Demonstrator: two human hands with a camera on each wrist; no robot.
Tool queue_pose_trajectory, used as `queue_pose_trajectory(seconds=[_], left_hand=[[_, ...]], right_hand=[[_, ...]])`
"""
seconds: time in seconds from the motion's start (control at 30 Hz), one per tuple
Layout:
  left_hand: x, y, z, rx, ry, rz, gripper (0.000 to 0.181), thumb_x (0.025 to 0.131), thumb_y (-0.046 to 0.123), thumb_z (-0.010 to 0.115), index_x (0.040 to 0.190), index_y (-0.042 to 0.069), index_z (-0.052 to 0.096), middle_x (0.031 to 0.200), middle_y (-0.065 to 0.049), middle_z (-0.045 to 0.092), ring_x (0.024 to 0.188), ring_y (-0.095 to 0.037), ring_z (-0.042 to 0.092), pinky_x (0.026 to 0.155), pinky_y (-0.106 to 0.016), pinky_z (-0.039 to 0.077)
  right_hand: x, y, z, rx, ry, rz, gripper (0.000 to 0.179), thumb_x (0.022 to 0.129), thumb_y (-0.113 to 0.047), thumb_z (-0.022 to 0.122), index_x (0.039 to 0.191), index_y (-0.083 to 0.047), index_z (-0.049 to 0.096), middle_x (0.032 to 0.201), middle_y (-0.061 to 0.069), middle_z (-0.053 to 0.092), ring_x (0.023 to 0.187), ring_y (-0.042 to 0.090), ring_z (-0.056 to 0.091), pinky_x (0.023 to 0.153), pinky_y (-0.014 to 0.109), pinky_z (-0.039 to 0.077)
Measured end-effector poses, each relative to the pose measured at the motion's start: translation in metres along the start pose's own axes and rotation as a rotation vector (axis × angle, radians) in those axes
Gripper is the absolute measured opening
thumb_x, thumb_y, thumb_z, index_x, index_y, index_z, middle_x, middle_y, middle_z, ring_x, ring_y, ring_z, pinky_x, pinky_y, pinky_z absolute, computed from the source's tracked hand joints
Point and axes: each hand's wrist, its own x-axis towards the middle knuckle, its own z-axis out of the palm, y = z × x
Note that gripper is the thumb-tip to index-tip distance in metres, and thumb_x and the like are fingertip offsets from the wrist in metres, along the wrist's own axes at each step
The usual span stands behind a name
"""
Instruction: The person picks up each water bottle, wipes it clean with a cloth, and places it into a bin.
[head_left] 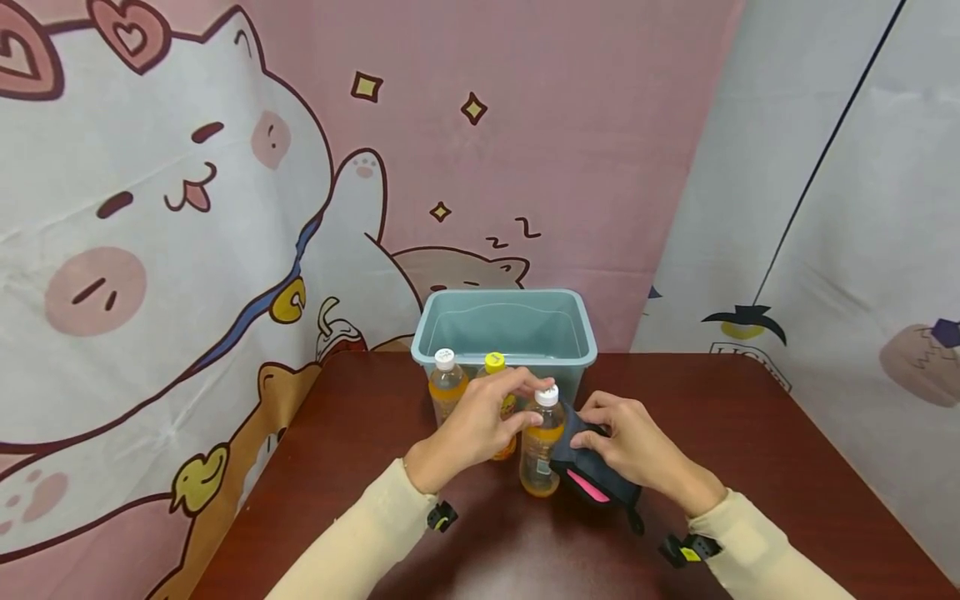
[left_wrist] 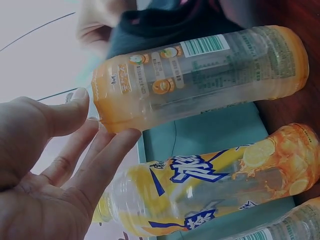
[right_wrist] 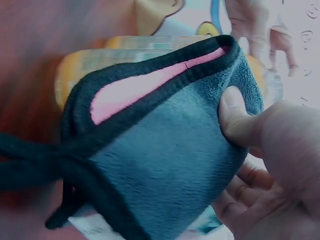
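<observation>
Watching this from my end, using the teal bin (head_left: 504, 362) as the landmark, since it's at the far side of the brown counter (head_left: 757, 442). The person's left grip (head_left: 480, 421) is just in front of the bin, thumb and fingers pinching the white-capped bottle (head_left: 542, 454) up around its cap and neck. That bottle is upright on the counter, on the near side of the bin and toward its right. The right grip (head_left: 630, 437) is out in front of the bin's right corner, holding a dark fuzzy cloth (right_wrist: 165, 160) with black edging and a pink inside, thumb on one face and fingers behind. The cloth is right beside the bottle, but I can't tell how much of it actually touches. Two more bottles are in front of the bin: a yellow-capped bottle (left_wrist: 215, 185) partly hidden by the left arm at about the middle, and another white-capped one (head_left: 447, 385) by the bin's left front corner. Behind the bin hangs a pink-and-white cartoon cat backdrop (head_left: 570, 167). Both sleeves (head_left: 367, 525) are cream.
</observation>
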Motion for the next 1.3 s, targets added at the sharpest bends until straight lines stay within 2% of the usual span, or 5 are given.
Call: queue_pose_trajectory(seconds=[0.3,0.63,0.93,1.2,1.3], left_hand=[[0.000,0.000,0.002,0.006,-0.004,-0.011,0.044,0.100,0.010,0.092,0.140,0.015,0.074,0.143,-0.003,0.083,0.120,-0.022,0.083,0.108,-0.046,0.071],[0.001,0.003,0.000,0.017,0.003,0.004,0.043,0.101,0.009,0.091,0.139,0.015,0.074,0.144,-0.003,0.082,0.120,-0.023,0.083,0.105,-0.049,0.071],[0.000,0.003,0.000,0.026,0.010,0.005,0.044,0.101,0.009,0.091,0.141,0.015,0.074,0.142,-0.004,0.083,0.121,-0.024,0.083,0.103,-0.049,0.072],[-0.001,0.002,0.001,0.052,0.003,0.004,0.045,0.101,0.014,0.090,0.142,0.017,0.073,0.143,-0.001,0.082,0.122,-0.020,0.083,0.105,-0.034,0.069],[-0.001,0.002,0.001,0.052,0.001,0.002,0.044,0.102,0.014,0.090,0.142,0.017,0.073,0.144,-0.002,0.082,0.122,-0.020,0.083,0.104,-0.035,0.070]], right_hand=[[-0.009,0.023,0.028,-0.021,-0.145,0.031,0.019,0.096,-0.011,0.096,0.114,-0.006,0.092,0.100,-0.007,0.072,0.087,-0.004,0.068,0.074,0.021,0.064],[-0.012,0.032,0.050,-0.037,-0.274,0.024,0.010,0.096,-0.015,0.097,0.099,-0.007,0.091,0.093,-0.005,0.068,0.077,-0.003,0.053,0.065,0.019,0.050],[-0.010,0.034,0.051,-0.019,-0.266,0.017,0.008,0.096,-0.014,0.097,0.094,-0.010,0.090,0.086,-0.007,0.063,0.074,-0.003,0.047,0.062,0.019,0.045],[-0.013,0.037,0.051,-0.004,-0.261,0.060,0.015,0.095,-0.014,0.097,0.107,-0.006,0.092,0.088,-0.009,0.065,0.074,-0.002,0.051,0.065,0.019,0.050],[-0.013,0.038,0.050,-0.004,-0.257,0.066,0.020,0.095,-0.014,0.097,0.111,-0.004,0.091,0.090,-0.008,0.066,0.075,-0.002,0.053,0.067,0.020,0.052]])
